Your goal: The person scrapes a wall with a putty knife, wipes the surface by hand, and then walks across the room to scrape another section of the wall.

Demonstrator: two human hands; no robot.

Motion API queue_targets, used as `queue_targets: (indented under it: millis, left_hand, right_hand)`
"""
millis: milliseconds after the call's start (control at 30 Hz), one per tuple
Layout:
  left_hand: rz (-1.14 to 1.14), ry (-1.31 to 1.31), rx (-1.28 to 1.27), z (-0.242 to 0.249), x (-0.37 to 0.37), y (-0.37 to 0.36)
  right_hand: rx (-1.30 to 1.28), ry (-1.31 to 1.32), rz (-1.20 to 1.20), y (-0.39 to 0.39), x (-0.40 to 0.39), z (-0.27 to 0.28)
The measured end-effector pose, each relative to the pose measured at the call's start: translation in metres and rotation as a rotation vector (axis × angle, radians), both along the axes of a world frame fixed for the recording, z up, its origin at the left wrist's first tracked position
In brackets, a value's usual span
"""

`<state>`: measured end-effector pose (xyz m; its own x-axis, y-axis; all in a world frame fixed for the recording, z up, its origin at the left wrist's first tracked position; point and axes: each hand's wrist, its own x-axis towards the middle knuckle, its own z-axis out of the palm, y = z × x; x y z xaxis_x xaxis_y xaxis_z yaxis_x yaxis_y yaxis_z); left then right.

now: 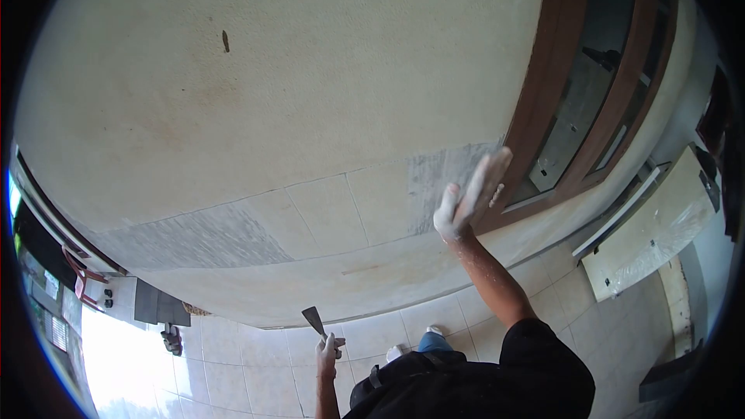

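My left hand point(327, 351) is closed round the handle of a putty knife point(313, 319), its dark blade pointing up in front of the wall point(310, 101). Up at the window's edge, my right hand point(471, 200) is flat with the fingers stretched out and the thumb apart, coated in white powder or paste. It overlaps a grey streaked patch point(434, 182) on the wall, beside the brown window frame point(535, 163). Pencil-like lines run leftward from there to a second grey streaked patch point(206, 237).
Pale floor tiles point(268, 380) lie below, with my feet close to the wall base. A large plastic-wrapped panel point(656, 225) leans at the right. Dark footwear point(171, 340) sits near a grey mat or step point(159, 304) on the left, and a reddish chair point(81, 275) stands beyond.
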<state>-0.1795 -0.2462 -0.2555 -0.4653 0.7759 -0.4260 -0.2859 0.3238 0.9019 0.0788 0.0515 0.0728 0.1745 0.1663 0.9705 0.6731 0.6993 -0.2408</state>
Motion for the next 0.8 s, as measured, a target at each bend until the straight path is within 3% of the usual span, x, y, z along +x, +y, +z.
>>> queue_targets:
  millis: [100,167,300,367,467,533,600,700,800]
  left_hand:
    - [0.088,-0.008,-0.018,-0.022,0.003,-0.013]
    - [0.119,-0.061,-0.073,-0.053,0.000,-0.019]
    - [0.081,-0.123,-0.096,-0.063,0.016,-0.025]
    - [0.027,-0.097,-0.091,-0.054,0.017,-0.029]
    - [-0.024,-0.047,-0.076,-0.037,0.019,-0.032]
    - [0.014,-0.049,-0.091,-0.047,0.019,-0.038]
    - [0.025,-0.046,-0.104,-0.055,0.014,-0.043]
    - [0.031,-0.039,-0.106,-0.061,0.010,-0.052]
    - [0.086,-0.032,-0.091,-0.067,0.016,-0.053]
  right_hand:
    - [-0.030,-0.309,-0.223,0.040,-0.002,-0.051]
    - [-0.092,-0.391,-0.207,0.046,-0.008,-0.083]
    - [-0.245,-0.664,-0.083,0.019,0.009,-0.202]
    - [-0.363,-0.679,-0.037,0.006,0.012,-0.219]
    - [-0.398,-0.502,-0.102,0.010,0.009,-0.159]
    - [-0.172,-0.307,-0.201,0.028,0.003,-0.075]
    - [-0.145,-0.183,-0.276,0.032,-0.002,0.008]
    - [-0.165,-0.120,-0.321,0.030,-0.012,0.028]
    - [0.010,-0.371,-0.198,0.032,-0.022,-0.058]
